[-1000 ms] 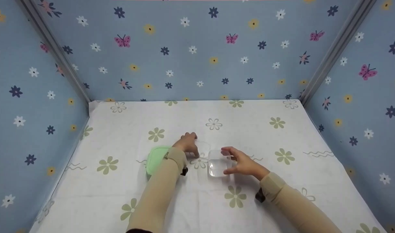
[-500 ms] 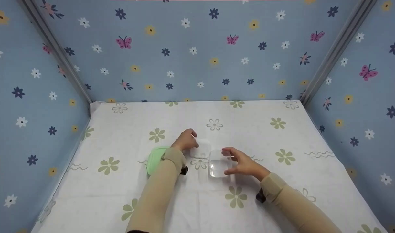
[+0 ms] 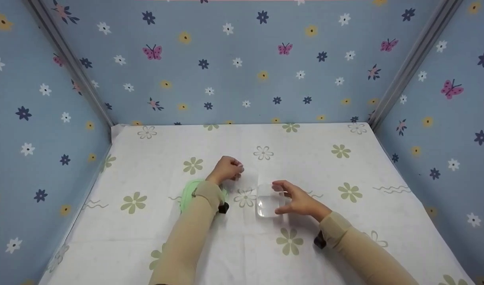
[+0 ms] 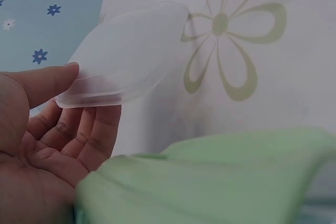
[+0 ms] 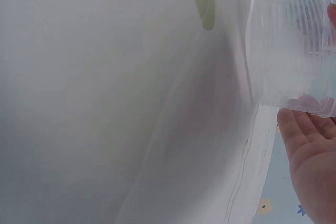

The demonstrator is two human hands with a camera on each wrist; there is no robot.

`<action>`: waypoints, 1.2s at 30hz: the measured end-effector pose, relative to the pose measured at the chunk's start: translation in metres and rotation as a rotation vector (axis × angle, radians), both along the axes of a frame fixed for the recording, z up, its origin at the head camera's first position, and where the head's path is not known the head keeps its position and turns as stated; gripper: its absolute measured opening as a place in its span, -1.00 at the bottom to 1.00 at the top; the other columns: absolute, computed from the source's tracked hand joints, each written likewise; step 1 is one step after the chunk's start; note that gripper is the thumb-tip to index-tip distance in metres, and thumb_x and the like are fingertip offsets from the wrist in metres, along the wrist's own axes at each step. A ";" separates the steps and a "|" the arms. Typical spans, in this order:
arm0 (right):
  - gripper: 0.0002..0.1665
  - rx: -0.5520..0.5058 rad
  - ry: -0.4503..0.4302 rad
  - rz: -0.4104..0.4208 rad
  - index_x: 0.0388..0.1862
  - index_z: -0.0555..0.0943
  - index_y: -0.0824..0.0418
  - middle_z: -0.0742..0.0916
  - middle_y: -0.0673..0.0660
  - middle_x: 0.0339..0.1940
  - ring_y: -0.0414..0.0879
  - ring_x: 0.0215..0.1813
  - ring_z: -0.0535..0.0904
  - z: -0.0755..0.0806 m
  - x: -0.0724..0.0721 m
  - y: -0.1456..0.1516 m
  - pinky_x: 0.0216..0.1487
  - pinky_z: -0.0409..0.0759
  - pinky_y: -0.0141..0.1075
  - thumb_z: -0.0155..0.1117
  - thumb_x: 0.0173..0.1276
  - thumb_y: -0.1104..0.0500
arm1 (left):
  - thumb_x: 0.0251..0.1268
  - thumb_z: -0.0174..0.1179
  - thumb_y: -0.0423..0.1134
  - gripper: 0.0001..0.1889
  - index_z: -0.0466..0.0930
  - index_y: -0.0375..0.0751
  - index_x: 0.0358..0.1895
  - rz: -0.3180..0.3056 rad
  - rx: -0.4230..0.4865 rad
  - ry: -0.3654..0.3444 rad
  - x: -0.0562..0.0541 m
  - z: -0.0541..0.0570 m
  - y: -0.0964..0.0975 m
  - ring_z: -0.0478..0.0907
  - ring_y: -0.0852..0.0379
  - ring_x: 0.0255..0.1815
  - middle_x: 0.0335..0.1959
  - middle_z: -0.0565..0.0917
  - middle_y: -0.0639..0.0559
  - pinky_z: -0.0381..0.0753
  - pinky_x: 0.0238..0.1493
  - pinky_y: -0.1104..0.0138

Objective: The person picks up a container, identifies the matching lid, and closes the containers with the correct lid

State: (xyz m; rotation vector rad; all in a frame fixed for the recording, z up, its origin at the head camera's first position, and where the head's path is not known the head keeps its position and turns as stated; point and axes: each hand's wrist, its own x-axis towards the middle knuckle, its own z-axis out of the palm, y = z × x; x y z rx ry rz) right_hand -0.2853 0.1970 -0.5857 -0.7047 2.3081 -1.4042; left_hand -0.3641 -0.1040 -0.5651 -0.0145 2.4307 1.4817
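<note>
My left hand [image 3: 226,169] pinches a translucent plastic lid [image 4: 128,53] by one edge, thumb above and fingers underneath. The lid is tilted and clear of the cloth in the left wrist view; in the head view it is barely visible. A clear plastic container [image 3: 267,206] with ribbed walls [image 5: 310,24] stands on the table. My right hand [image 3: 299,200] holds its right side between thumb and fingers. Under my left forearm, a green-lidded box [image 3: 189,192] is partly hidden; its pale green top [image 4: 210,182] looms blurred in the left wrist view.
A white cloth with green flowers [image 3: 313,158] covers the table. Blue flowered walls [image 3: 234,47] enclose its back and both sides, with grey posts [image 3: 408,67] at the rear corners.
My left hand has drawn slightly back and left, turning over at the wrist. The lid has gone from lying nearly flat to tilted. My right hand and the container have stayed put.
</note>
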 end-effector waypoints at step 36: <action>0.27 0.007 -0.002 -0.007 0.71 0.16 0.43 0.40 0.49 0.66 0.43 0.66 0.34 -0.002 0.001 0.001 0.67 0.29 0.29 0.72 0.14 0.28 | 0.56 0.24 -0.40 -0.92 0.67 -0.37 -0.08 0.044 0.200 0.109 0.028 0.019 -0.009 0.65 0.17 -0.38 -0.30 0.70 -0.05 0.72 -0.30 0.41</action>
